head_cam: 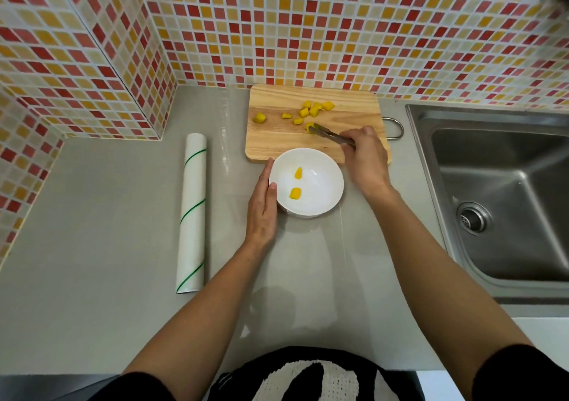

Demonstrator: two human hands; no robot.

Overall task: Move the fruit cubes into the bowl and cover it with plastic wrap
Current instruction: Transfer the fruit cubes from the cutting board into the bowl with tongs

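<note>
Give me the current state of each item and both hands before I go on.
Bowl: upright, uncovered, two fruit cubes inside.
Cutting board: flat, cubes left on it.
Tongs: tips closed around one cube.
Plastic wrap roll: rolled up, lying untouched.
Left hand: fingers straight against the bowl's side.
Right hand: grips the tongs.
Sink: no water visible.

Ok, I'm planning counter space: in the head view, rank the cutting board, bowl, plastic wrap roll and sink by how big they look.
1. Sink, though cut off at the frame edge.
2. Cutting board.
3. Plastic wrap roll and bowl: unsure. The roll is longer but narrow; the bowl is rounder, and the left hand hides part of it.
</note>
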